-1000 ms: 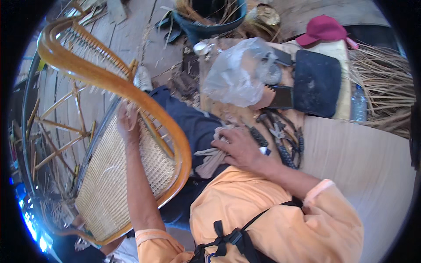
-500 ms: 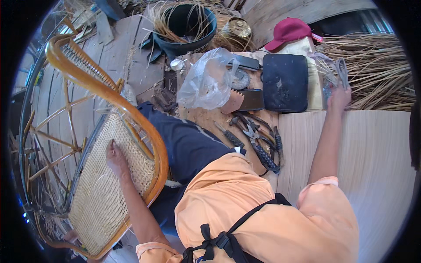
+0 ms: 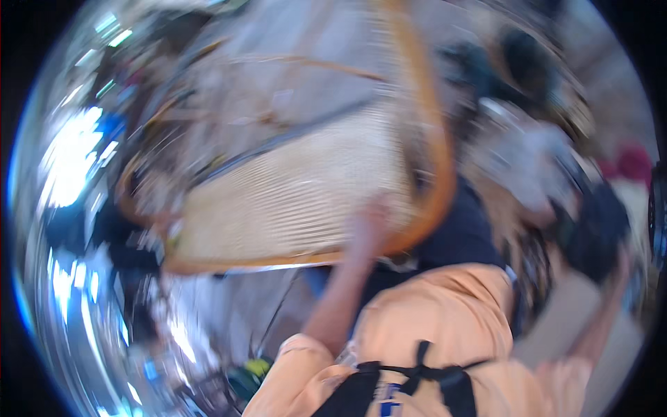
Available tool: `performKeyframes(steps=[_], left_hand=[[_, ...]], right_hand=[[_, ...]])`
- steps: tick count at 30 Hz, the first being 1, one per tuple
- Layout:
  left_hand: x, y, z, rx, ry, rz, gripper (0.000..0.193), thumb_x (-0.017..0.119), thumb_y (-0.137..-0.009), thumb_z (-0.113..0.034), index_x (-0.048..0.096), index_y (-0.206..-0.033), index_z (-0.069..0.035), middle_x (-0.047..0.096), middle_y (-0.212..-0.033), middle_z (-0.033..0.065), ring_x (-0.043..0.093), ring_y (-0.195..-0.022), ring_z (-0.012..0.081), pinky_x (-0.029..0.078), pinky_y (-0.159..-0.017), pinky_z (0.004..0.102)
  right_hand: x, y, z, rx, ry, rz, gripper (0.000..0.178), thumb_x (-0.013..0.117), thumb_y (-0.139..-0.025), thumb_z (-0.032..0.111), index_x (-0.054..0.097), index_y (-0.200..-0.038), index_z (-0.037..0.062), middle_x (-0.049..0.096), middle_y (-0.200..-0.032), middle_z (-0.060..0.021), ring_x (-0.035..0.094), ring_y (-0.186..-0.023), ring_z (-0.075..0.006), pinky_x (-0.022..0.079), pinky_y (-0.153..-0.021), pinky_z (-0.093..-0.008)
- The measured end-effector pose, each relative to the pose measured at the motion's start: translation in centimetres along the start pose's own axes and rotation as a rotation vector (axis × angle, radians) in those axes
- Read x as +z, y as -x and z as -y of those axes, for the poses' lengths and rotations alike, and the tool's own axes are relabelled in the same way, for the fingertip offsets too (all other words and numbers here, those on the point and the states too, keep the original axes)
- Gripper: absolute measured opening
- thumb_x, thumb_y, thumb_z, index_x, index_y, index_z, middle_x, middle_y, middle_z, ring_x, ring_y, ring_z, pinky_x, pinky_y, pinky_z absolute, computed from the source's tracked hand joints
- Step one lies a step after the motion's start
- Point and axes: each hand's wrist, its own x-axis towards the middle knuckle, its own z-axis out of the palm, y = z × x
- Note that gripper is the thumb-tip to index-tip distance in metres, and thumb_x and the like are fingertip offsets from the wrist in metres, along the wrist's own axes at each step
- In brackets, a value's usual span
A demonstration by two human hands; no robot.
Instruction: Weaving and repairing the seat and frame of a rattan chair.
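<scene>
The picture is smeared by motion. A chair with an orange-brown bent frame [image 3: 438, 153] lies across my lap, its woven cane panel [image 3: 292, 181] facing up. My left hand [image 3: 372, 219] rests on or just over the cane, close to the curved frame corner; blur hides its fingers. At the far right my right hand [image 3: 622, 260] is a faint smear beside a dark flat pad [image 3: 594, 229]. I cannot make out whether it holds anything.
A crumpled clear plastic bag [image 3: 524, 163] lies right of the chair, near a dark bucket [image 3: 528, 55] and a dark red cap [image 3: 633, 163]. Another person's hand [image 3: 163, 226] seems to be at the chair's left end. Bright light [image 3: 73, 160] glares at left.
The view has swung left, so the chair now sits mid-picture and the bag, pad and cap lie at right. My left hand is nearer the frame corner; my right hand appears beside the pad.
</scene>
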Motion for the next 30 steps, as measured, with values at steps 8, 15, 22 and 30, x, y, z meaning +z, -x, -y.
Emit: performKeyframes(steps=[8, 15, 22, 30], left_hand=[[0.4, 1.5, -6.5, -0.145, 0.593, -0.261, 0.013, 0.054, -0.085, -0.018, 0.06, -0.09, -0.008, 0.063, -0.078, 0.0119, 0.062, -0.069, 0.0289, 0.05, -0.057, 0.0374], [0.9, 0.4, -7.0, -0.135, 0.55, -0.249, 0.016, 0.058, -0.081, -0.017, 0.061, -0.094, -0.008, 0.064, -0.078, 0.0121, 0.063, -0.07, 0.0289, 0.051, -0.058, 0.0365], [1.0, 0.0, -6.4, -0.072, 0.533, -0.137, 0.017, 0.055, -0.084, -0.016, 0.059, -0.097, -0.006, 0.062, -0.087, 0.0146, 0.062, -0.075, 0.032, 0.051, -0.063, 0.0393], [-3.9, 11.5, 1.6, -0.829, 0.334, -0.456, 0.023, 0.05, -0.09, -0.026, 0.058, -0.094, -0.005, 0.063, -0.085, 0.0164, 0.062, -0.076, 0.0343, 0.049, -0.066, 0.0396]], right_hand=[[7.5, 1.2, 20.1, -0.446, -0.476, 0.229, 0.039, 0.048, -0.088, 0.026, 0.05, -0.123, 0.0071, 0.056, -0.106, -0.0109, 0.055, -0.092, -0.0196, 0.044, -0.078, -0.0298], [0.6, 7.5, 18.0, -0.329, -0.631, 0.164, 0.041, 0.048, -0.089, 0.026, 0.049, -0.125, 0.0067, 0.056, -0.11, -0.0098, 0.054, -0.095, -0.019, 0.043, -0.079, -0.0292], [-0.6, 14.0, 23.3, -0.321, -0.695, 0.14, 0.039, 0.054, -0.091, 0.025, 0.05, -0.122, 0.001, 0.055, -0.114, -0.0041, 0.055, -0.095, -0.0131, 0.044, -0.078, -0.0264], [7.4, 12.7, 44.7, -0.806, -0.812, 0.198, 0.053, 0.062, -0.085, 0.023, 0.043, -0.124, -0.0075, 0.051, -0.119, -0.0134, 0.05, -0.109, -0.0219, 0.039, -0.092, -0.0309]])
